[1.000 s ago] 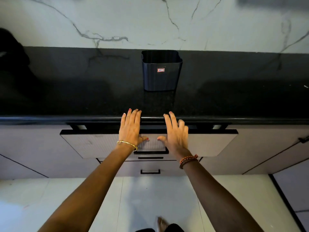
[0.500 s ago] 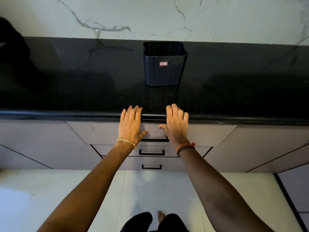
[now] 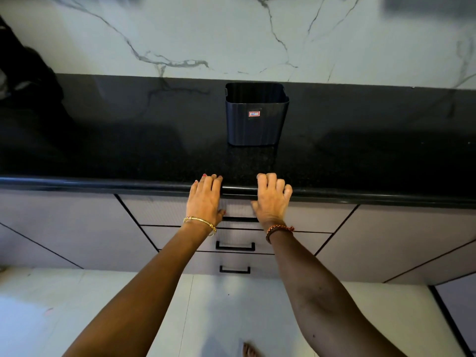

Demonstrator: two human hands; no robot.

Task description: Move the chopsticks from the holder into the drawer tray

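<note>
A dark, ribbed holder (image 3: 256,117) with a small red sticker stands on the black countertop (image 3: 128,150) near the wall; no chopsticks show in it. The top drawer (image 3: 159,210) below the counter is pushed in, flush with the cabinet fronts, so its tray is hidden. My left hand (image 3: 206,199) lies flat against the drawer front, fingers reaching up over the counter edge. My right hand (image 3: 271,198) presses beside it, fingers slightly curled at the edge. Neither hand holds anything.
Two lower drawers with black handles (image 3: 235,246) sit under the top one. Marble-patterned wall (image 3: 231,34) rises behind the counter. A dark object (image 3: 23,70) sits at the far left. Pale tiled floor (image 3: 231,305) lies below, with a foot at the bottom edge.
The top drawer, partly open one second ago, has slid fully in under both hands. My hands moved forward and up with it to the counter edge.
</note>
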